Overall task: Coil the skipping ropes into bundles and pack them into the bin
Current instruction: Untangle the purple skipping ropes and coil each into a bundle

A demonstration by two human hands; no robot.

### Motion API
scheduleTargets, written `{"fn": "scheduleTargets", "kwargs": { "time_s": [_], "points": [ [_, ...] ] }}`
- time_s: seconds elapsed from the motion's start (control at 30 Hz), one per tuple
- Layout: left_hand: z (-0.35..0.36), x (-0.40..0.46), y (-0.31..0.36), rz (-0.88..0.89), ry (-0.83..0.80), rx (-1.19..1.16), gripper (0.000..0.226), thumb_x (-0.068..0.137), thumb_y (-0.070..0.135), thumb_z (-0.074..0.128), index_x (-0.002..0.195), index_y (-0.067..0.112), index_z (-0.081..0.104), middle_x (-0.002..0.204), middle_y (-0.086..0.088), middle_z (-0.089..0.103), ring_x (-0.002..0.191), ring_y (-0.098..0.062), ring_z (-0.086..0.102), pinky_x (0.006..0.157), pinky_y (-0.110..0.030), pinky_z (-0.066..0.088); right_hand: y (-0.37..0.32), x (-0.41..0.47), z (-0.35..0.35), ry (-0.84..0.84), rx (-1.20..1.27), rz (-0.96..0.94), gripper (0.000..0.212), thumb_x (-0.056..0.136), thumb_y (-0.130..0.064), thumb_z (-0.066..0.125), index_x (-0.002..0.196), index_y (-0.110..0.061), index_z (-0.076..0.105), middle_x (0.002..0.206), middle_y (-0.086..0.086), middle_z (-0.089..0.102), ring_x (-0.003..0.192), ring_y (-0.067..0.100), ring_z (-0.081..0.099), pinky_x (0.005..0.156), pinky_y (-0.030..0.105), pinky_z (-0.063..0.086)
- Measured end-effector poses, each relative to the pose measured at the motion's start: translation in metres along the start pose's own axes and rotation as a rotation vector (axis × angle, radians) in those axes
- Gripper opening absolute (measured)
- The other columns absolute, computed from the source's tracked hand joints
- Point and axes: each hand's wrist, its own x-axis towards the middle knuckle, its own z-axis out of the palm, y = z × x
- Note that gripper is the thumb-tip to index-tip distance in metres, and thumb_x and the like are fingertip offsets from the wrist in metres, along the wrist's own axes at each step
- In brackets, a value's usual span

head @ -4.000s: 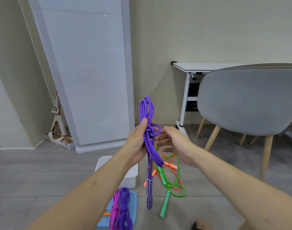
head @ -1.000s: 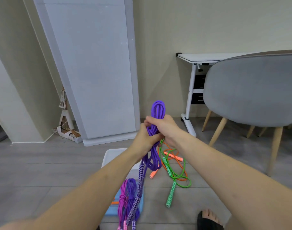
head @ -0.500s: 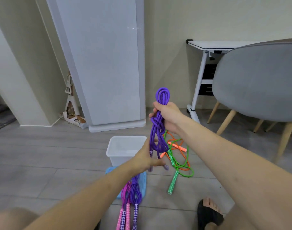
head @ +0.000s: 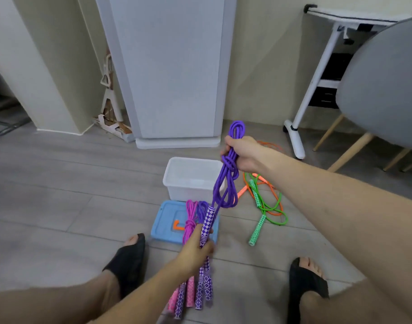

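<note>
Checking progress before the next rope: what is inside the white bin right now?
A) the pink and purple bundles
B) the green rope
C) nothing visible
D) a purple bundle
C: the white bin shows only its bare inside, while the pink bundle lies on the blue lid and the purple rope hangs between the right hand and left hand.

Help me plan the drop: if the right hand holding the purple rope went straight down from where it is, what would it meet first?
Probably the white bin: the right hand holds the purple rope bundle above its right rim, though depth is unclear.
</note>
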Motion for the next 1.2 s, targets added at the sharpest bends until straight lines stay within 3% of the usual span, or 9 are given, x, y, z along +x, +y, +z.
{"fn": "scheduleTargets", "kwargs": {
  "time_s": [0.1, 0.2, 0.33, 0.53, 0.7, 0.83, 0.97, 1.07, 1.2],
  "points": [
    [-0.019, -0.005, -0.029, -0.061, -0.02, 0.018, 0.059, 0.091, -0.001, 0.056, 0.138, 0.034, 0.045, 0.126, 0.008, 0.062, 0.113, -0.006, 0.06, 0.092, -0.015, 0.047, 0.04, 0.026, 0.02, -0.018, -0.046, 0.081, 0.015, 0.106, -0.009, 0.049, 0.091, -0.009, 0.047, 0.068, 0.008, 0.042, 0.055, 0.021, 0.055, 0.055, 0.035, 0.054],
    [-0.025, -0.006, -0.056, -0.155, -0.038, -0.035, 0.052, 0.091, 0.003, 0.054, 0.134, 0.031, 0.046, 0.105, -0.001, 0.069, 0.089, -0.011, 0.066, 0.086, -0.032, 0.056, 0.079, 0.048, 0.033, -0.029, -0.106, 0.172, 0.006, 0.104, -0.003, 0.046, 0.103, -0.009, 0.045, 0.072, 0.008, 0.043, 0.061, 0.022, 0.057, 0.059, 0.036, 0.052],
    [-0.022, 0.0, -0.09, -0.267, 0.021, -0.128, 0.039, 0.093, 0.018, 0.059, 0.127, 0.032, 0.046, 0.092, 0.0, 0.071, 0.077, -0.019, 0.07, 0.086, -0.05, 0.059, 0.126, 0.073, 0.036, -0.034, -0.244, 0.226, 0.014, 0.092, 0.004, 0.039, 0.091, -0.01, 0.041, 0.081, 0.011, 0.041, 0.064, 0.025, 0.057, 0.063, 0.036, 0.047],
    [-0.002, 0.012, -0.117, -0.393, 0.076, -0.184, 0.051, 0.092, 0.018, 0.06, 0.136, 0.027, 0.035, 0.085, -0.007, 0.065, 0.069, -0.022, 0.06, 0.068, -0.04, 0.055, 0.198, 0.108, 0.033, -0.018, -0.37, 0.284, 0.02, 0.091, 0.013, 0.04, 0.083, -0.004, 0.046, 0.07, 0.016, 0.047, 0.06, 0.027, 0.052, 0.06, 0.038, 0.046],
    [0.008, 0.016, -0.137, -0.466, 0.135, 0.011, 0.037, 0.092, 0.012, 0.058, 0.123, 0.027, 0.042, 0.105, -0.004, 0.064, 0.091, -0.02, 0.062, 0.076, -0.032, 0.047, 0.253, 0.135, 0.03, -0.02, -0.336, 0.29, 0.019, 0.096, 0.007, 0.054, 0.081, -0.005, 0.055, 0.072, 0.011, 0.053, 0.062, 0.021, 0.053, 0.062, 0.036, 0.05],
    [0.011, 0.02, -0.155, -0.479, 0.132, 0.311, 0.028, 0.096, 0.018, 0.056, 0.123, 0.013, 0.053, 0.115, -0.011, 0.053, 0.105, -0.031, 0.057, 0.092, -0.038, 0.045, 0.288, 0.153, 0.025, 0.0, -0.32, 0.247, 0.004, 0.093, 0.002, 0.065, 0.096, -0.001, 0.067, 0.087, 0.016, 0.066, 0.075, 0.026, 0.065, 0.079, 0.043, 0.059],
    [0.006, 0.02, -0.159, -0.492, 0.051, 0.455, 0.032, 0.093, 0.014, 0.058, 0.124, 0.009, 0.058, 0.116, -0.013, 0.051, 0.111, -0.034, 0.054, 0.101, -0.036, 0.039, 0.314, 0.162, 0.016, -0.028, -0.57, 0.217, 0.033, 0.084, -0.013, 0.078, 0.114, -0.004, 0.069, 0.106, 0.015, 0.074, 0.096, 0.031, 0.071, 0.091, 0.047, 0.059],
    [0.003, 0.021, -0.155, -0.512, 0.014, 0.452, 0.038, 0.089, 0.012, 0.062, 0.127, 0.013, 0.058, 0.116, -0.011, 0.055, 0.108, -0.031, 0.059, 0.099, -0.035, 0.043, 0.313, 0.156, 0.011, -0.042, -0.834, 0.148, 0.035, 0.078, -0.018, 0.079, 0.11, -0.01, 0.069, 0.104, 0.009, 0.073, 0.095, 0.028, 0.07, 0.091, 0.04, 0.057],
    [0.001, 0.022, -0.153, -0.524, -0.001, 0.483, 0.04, 0.089, 0.013, 0.063, 0.129, 0.016, 0.057, 0.119, -0.009, 0.054, 0.106, -0.028, 0.061, 0.098, -0.035, 0.046, 0.308, 0.144, 0.006, -0.068, -0.876, 0.111, 0.027, 0.081, -0.011, 0.074, 0.107, -0.01, 0.07, 0.099, 0.008, 0.074, 0.093, 0.026, 0.071, 0.084, 0.033, 0.055]
  ]
}}
